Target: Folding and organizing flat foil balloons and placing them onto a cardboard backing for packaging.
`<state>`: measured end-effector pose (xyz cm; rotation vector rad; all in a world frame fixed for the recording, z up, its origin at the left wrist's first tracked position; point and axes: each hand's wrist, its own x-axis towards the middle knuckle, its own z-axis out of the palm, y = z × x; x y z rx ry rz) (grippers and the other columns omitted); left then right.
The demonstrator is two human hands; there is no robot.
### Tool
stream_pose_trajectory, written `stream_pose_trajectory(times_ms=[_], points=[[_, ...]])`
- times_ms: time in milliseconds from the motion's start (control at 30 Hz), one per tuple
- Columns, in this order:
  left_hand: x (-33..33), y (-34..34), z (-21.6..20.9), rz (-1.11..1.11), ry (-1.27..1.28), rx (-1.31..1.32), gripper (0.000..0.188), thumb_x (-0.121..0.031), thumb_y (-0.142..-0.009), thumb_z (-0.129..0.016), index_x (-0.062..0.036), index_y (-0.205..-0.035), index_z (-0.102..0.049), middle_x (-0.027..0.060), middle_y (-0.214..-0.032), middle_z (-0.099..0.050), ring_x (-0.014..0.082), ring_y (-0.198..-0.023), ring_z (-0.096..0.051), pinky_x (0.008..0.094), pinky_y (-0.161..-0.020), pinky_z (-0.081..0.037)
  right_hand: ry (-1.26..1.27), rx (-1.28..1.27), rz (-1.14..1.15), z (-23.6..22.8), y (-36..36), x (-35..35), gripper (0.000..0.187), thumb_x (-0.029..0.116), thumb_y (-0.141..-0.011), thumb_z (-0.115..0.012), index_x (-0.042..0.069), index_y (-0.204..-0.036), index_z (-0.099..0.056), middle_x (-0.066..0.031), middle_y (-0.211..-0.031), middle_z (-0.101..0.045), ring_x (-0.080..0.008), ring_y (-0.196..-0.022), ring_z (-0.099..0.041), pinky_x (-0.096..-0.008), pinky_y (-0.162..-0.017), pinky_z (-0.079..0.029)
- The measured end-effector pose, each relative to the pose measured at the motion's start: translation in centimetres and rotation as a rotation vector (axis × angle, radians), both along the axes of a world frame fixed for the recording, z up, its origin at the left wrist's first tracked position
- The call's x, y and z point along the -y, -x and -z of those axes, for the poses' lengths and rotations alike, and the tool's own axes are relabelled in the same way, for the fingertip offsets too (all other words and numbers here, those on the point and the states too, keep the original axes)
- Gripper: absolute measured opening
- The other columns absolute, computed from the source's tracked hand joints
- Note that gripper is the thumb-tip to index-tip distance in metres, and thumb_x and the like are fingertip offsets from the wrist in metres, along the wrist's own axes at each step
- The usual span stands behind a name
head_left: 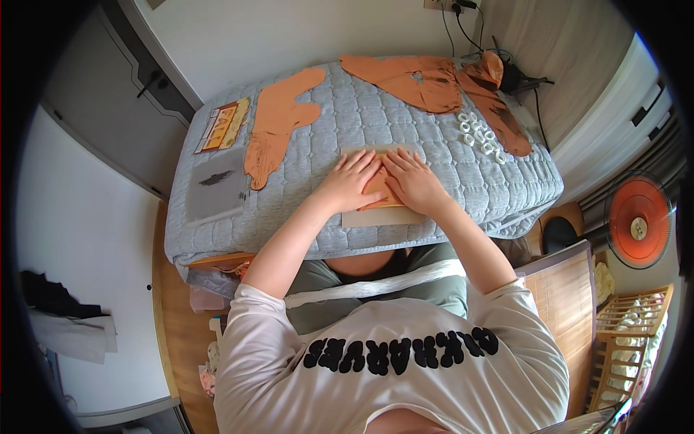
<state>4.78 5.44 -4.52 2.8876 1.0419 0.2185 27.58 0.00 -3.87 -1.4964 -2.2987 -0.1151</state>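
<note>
On the quilted grey mattress (296, 210) in front of me lies a flat beige board (382, 218). A small orange piece (382, 197) of thin material rests on it, partly covered by my hands. My left hand (353, 181) lies flat on the piece's left side, fingers stretched out, thumb toward the middle. From the other side my right hand (415, 181) presses flat on it, its fingers also extended and its tips close to those of the left. Neither hand grasps anything. What the palms cover is hidden.
Large orange pieces (278, 116) lie at the far left and far right. Small white rings (477, 132) sit right of centre. A translucent sheet (217, 189) with a dark smear and a printed card (224, 126) are at the left. A red fan (639, 220) stands right.
</note>
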Motion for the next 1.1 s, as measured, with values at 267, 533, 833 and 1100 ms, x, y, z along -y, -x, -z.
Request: stream_pose_trajectory(times_ms=[267, 533, 833, 1100], points=[[0.0, 0.6, -0.1, 0.077, -0.034, -0.033, 0.091, -0.068, -0.093, -0.055, -0.0223, -0.164, -0.023, 0.0162, -0.17, -0.017, 0.0322, -0.158, -0.012, 0.0535, -0.126, -0.014, 0.136, 0.076, 0.0, 0.9, -0.8, -0.1, 0.07, 0.054, -0.105, -0.041, 0.005, -0.156, -0.038, -0.015, -0.163, -0.035, -0.036, -0.152, -0.029, -0.0519, -0.124, -0.022], [-0.8, 1.6, -1.6, 0.158, 0.168, -0.119, 0.094, -0.074, -0.087, -0.059, -0.0324, -0.163, -0.024, 0.0164, -0.171, -0.012, 0.0378, -0.158, -0.005, 0.052, -0.127, -0.012, 0.362, 0.208, -0.156, -1.3, -3.5, -0.7, 0.098, 0.066, -0.092, -0.058, 0.012, -0.164, -0.017, -0.0116, -0.17, -0.019, -0.0311, -0.157, -0.015, -0.0529, -0.127, -0.012], [-2.0, 2.4, -2.5, 0.212, 0.264, -0.083, 0.106, -0.073, -0.081, -0.068, -0.0275, -0.164, -0.02, 0.0207, -0.17, -0.007, 0.0356, -0.158, -0.004, 0.0483, -0.128, -0.011, 0.498, 0.194, -0.295, -3.1, -5.5, -2.2, 0.13, 0.065, -0.067, -0.081, 0.015, -0.165, -0.013, -0.0113, -0.17, -0.017, -0.027, -0.158, -0.015, -0.0524, -0.128, -0.008], [-2.4, 2.2, -2.8, 0.151, 0.331, -0.1, 0.133, -0.074, -0.068, -0.077, -0.0041, -0.163, -0.014, 0.0226, -0.17, -0.008, 0.0337, -0.158, -0.009, 0.0461, -0.128, -0.014, 0.545, 0.144, -0.301, -3.7, -5.9, -2.3, 0.136, 0.062, -0.062, -0.086, 0.014, -0.165, -0.012, -0.0132, -0.17, -0.02, -0.0281, -0.157, -0.018, -0.0514, -0.128, -0.008]])
